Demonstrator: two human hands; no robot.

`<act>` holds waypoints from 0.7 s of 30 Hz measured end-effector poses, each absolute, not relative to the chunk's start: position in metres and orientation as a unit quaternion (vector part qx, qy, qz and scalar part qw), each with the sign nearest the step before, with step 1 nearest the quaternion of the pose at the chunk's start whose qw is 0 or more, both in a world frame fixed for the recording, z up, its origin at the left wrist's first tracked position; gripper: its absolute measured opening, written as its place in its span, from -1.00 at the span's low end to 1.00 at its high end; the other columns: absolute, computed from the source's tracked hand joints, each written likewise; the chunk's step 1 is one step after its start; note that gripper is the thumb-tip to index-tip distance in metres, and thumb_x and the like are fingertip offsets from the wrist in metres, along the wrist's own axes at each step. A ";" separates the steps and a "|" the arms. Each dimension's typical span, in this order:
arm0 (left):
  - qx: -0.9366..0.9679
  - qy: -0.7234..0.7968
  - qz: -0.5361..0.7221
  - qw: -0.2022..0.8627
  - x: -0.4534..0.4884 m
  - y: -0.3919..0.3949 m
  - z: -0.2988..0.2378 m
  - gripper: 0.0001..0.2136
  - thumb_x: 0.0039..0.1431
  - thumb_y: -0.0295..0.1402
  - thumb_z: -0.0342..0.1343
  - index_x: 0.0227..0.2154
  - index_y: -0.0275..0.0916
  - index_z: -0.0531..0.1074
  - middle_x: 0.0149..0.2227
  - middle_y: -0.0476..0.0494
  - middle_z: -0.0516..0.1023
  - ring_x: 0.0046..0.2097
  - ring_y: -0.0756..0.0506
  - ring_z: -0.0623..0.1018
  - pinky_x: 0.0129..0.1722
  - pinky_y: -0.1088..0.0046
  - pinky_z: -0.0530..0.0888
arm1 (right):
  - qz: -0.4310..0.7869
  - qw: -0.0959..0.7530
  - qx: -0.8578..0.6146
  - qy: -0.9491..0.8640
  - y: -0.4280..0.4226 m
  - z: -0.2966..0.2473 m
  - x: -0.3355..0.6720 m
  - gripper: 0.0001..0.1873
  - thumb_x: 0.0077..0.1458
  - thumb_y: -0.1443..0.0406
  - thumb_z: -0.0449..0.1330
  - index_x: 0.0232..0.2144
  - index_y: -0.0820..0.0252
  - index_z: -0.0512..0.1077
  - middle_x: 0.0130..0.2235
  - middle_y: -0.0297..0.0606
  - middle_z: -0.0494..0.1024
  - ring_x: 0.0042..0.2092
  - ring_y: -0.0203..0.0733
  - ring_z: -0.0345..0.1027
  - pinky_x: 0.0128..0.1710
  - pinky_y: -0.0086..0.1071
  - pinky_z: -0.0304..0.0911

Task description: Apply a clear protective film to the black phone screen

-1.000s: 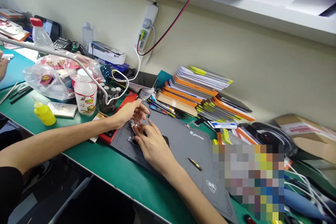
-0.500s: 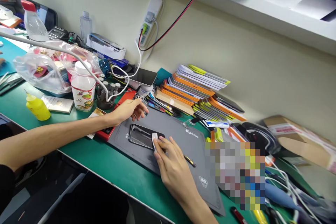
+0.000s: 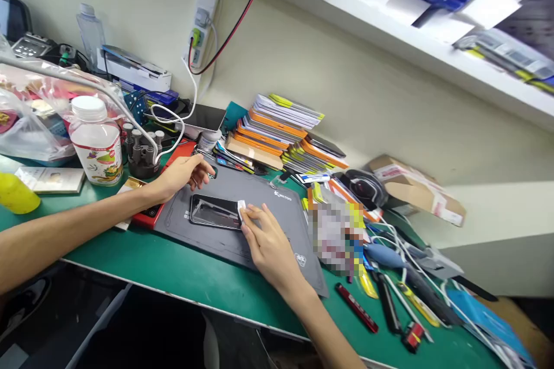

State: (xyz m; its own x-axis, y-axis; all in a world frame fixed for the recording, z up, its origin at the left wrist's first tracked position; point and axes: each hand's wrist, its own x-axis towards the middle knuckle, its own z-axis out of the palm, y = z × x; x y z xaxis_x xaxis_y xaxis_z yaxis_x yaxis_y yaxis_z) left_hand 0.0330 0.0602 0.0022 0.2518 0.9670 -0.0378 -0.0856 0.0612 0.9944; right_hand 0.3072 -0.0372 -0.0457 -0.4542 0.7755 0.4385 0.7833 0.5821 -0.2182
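Note:
A black smartphone (image 3: 215,211) lies flat on a grey work mat (image 3: 259,181), its glossy face up. My right hand (image 3: 270,245) pinches a small white wipe (image 3: 241,210) and presses it at the phone's right end. Part of the wipe is covered by the fingers. Over the mat's left side, just above the phone, hovers my left hand (image 3: 190,174) with its fingers curled in. Something small and dark shows at those fingertips, too indistinct to name. Under the left wrist sits a red device (image 3: 148,216) at the mat's edge.
Left stand a white-capped jar (image 3: 97,144), a screwdriver holder (image 3: 143,155) and a yellow bottle (image 3: 17,193). Stacked thin packages (image 3: 277,127) line the wall. Right are a pixelated patch, a dark red tool (image 3: 357,307), cables and a cardboard box (image 3: 415,184). A white cable arcs overhead at left.
The view has swung right, so everything sits further left and more of the right bench shows. The right hand stays at the phone's right end with the wipe; the left hand still hovers curled.

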 end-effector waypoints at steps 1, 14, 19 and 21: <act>0.524 0.421 0.442 0.594 0.033 0.061 0.002 -0.57 0.45 -0.20 -0.09 -0.38 -0.30 0.58 -0.45 -0.14 0.58 -0.48 0.02 0.47 -0.47 0.50 0.35 | -0.011 0.256 -0.455 -0.852 -0.045 -0.047 0.309 -0.52 0.47 0.29 0.01 0.35 0.07 0.37 0.09 -0.08 0.57 0.29 0.07 0.39 0.44 0.27 0.15; 0.772 0.390 0.278 0.418 0.037 0.061 0.001 -0.58 0.30 0.06 0.08 -0.11 -0.20 0.56 -0.17 -0.14 0.66 -0.11 -0.16 0.59 -0.14 0.36 0.48 | 0.001 0.245 -0.496 -0.833 -0.020 -0.040 0.301 -0.53 0.48 0.25 -0.06 0.30 0.13 0.41 0.14 -0.04 0.54 0.30 0.05 0.38 0.43 0.11 0.21; 0.893 0.341 0.168 0.240 0.036 0.054 -0.008 -0.43 0.19 0.13 0.24 0.13 -0.12 0.48 0.17 -0.21 0.52 0.19 -0.33 0.45 0.22 0.11 0.32 | -0.001 0.250 -0.488 -0.836 -0.053 -0.040 0.301 -0.53 0.48 0.28 -0.05 0.31 0.12 0.40 0.13 -0.06 0.54 0.27 0.04 0.41 0.43 0.13 0.19; 0.914 0.330 0.132 0.194 0.036 0.052 -0.013 -0.32 0.15 0.13 0.31 0.24 -0.10 0.41 0.23 -0.25 0.46 0.23 -0.37 0.41 0.23 0.10 0.30 | -0.006 0.252 -0.488 -0.835 -0.065 -0.043 0.301 -0.53 0.47 0.29 -0.03 0.32 0.09 0.38 0.14 -0.07 0.54 0.27 0.05 0.40 0.43 0.15 0.20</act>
